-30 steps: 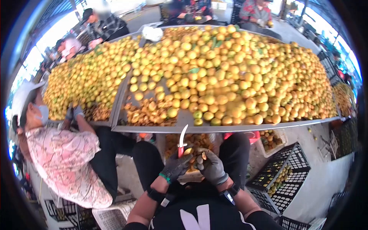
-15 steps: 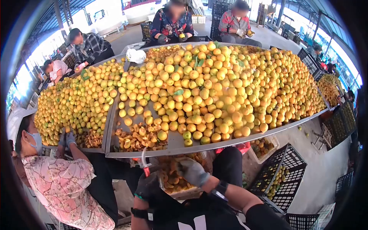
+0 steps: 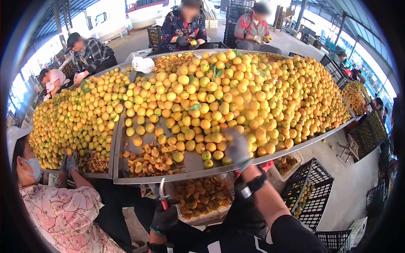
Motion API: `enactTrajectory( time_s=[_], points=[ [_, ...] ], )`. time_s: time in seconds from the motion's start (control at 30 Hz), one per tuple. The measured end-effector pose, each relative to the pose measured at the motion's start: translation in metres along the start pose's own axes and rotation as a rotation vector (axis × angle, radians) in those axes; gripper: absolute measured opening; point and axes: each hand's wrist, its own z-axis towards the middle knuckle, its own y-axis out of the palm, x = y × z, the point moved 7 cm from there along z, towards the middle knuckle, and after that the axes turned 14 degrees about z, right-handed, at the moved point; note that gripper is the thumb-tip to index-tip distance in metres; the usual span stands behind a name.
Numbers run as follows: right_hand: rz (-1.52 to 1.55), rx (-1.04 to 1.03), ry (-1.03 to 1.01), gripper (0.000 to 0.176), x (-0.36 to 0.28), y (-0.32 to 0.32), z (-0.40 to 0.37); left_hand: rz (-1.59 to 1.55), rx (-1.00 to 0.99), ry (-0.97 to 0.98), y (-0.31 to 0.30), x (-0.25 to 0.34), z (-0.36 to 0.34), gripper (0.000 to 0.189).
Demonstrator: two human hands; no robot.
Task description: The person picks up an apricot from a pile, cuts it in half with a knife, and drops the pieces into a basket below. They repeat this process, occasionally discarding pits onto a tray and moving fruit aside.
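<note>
My left hand (image 3: 164,218), in a dark glove, is closed around the red handle of a small hooked knife (image 3: 163,192), blade pointing up. It is beside the left front corner of a crate (image 3: 219,214) filled with cut orange fruit halves (image 3: 200,195). My right hand (image 3: 238,148), in a grey glove, reaches over the table's front edge to the heap of round yellow-orange fruits (image 3: 211,105), which look like apricots. Motion smears its fingers, and I cannot tell whether they hold a fruit. Cut scraps (image 3: 152,161) lie on the metal table (image 3: 198,170) to its left.
A person in a pink patterned shirt (image 3: 59,206) sits close on my left, gloved hands at the fruit. Other people (image 3: 183,27) sit across the table. Black plastic crates (image 3: 314,202) and a smaller crate of fruit (image 3: 287,164) stand on the floor at my right.
My right hand has moved from over the crate of halves up and right to the fruit heap. The knife in my left hand is now lower and more upright. The view has shifted slightly.
</note>
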Motion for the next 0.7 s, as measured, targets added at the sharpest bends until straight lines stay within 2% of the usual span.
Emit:
enactTrajectory(
  time_s=[0.03, 0.07, 0.1, 0.13, 0.17, 0.2, 0.23, 0.27, 0.33, 0.37, 0.4, 0.43, 0.47, 0.5, 0.57, 0.6, 0.63, 0.67, 0.7],
  points=[
    [-0.408, -0.023, 0.075, 0.043, 0.033, -0.036, 0.004, -0.100, -0.081, -0.070, 0.001, -0.010, 0.006, 0.040],
    [-0.633, 0.131, 0.197, 0.050, 0.049, -0.078, 0.000, -0.197, -0.162, -0.139, 0.005, -0.016, 0.009, 0.038],
    [-0.706, 0.125, 0.254, 0.048, 0.068, -0.102, -0.004, -0.194, -0.166, -0.140, 0.011, -0.016, 0.010, 0.038],
    [-0.655, 0.000, 0.397, 0.051, 0.088, -0.117, -0.008, -0.010, -0.082, -0.141, 0.013, -0.016, 0.011, 0.036],
    [-0.330, -0.166, 0.662, 0.059, 0.131, -0.121, -0.015, 0.176, 0.001, -0.139, 0.015, -0.016, 0.013, 0.034],
    [-0.268, -0.155, 0.550, 0.059, 0.128, -0.123, -0.012, 0.179, -0.005, -0.136, 0.023, -0.015, 0.015, 0.034],
    [-0.205, -0.148, 0.438, 0.059, 0.124, -0.125, -0.013, 0.309, 0.042, -0.116, 0.026, -0.014, 0.016, 0.031],
    [-0.203, -0.149, 0.437, 0.059, 0.128, -0.128, -0.015, 0.438, 0.094, -0.094, 0.030, -0.012, 0.016, 0.028],
    [-0.382, -0.145, 0.276, 0.053, 0.090, -0.127, -0.013, 0.443, 0.133, -0.083, 0.050, -0.006, 0.016, 0.025],
    [-0.374, -0.151, 0.274, 0.053, 0.079, -0.121, -0.016, 0.449, 0.170, -0.071, 0.056, -0.005, 0.014, 0.022],
    [-0.046, -0.002, 0.328, 0.050, 0.071, -0.120, -0.020, 0.451, 0.178, -0.070, 0.054, -0.010, 0.018, 0.022],
    [0.286, 0.145, 0.374, 0.047, 0.064, -0.117, -0.026, 0.320, 0.188, -0.051, 0.048, -0.016, 0.027, 0.021],
    [0.768, 0.219, 0.385, 0.038, 0.053, -0.106, -0.036, 0.184, 0.203, -0.033, 0.043, -0.024, 0.029, 0.019],
    [1.335, 0.243, 0.507, 0.037, 0.025, -0.086, -0.046, 0.179, 0.225, -0.037, 0.046, -0.024, 0.025, 0.019],
    [1.825, 0.114, 0.704, 0.038, -0.009, -0.042, -0.078, 0.173, 0.176, 0.191, 0.067, 0.006, 0.024, 0.017],
    [1.970, 0.002, 0.861, 0.040, -0.020, -0.019, -0.102, 0.170, 0.207, 0.189, 0.073, 0.016, 0.022, 0.017],
    [2.106, -0.116, 1.031, 0.042, -0.034, 0.003, -0.129, 0.159, 0.150, 0.224, 0.087, 0.029, 0.018, 0.018],
    [2.075, -0.185, 1.063, 0.042, -0.049, 0.018, -0.145, 0.150, 0.095, 0.263, 0.099, 0.039, 0.015, 0.020],
    [2.045, -0.254, 1.094, 0.042, -0.063, 0.031, -0.161, 0.145, 0.132, 0.258, 0.103, 0.043, 0.012, 0.020]
  ],
)
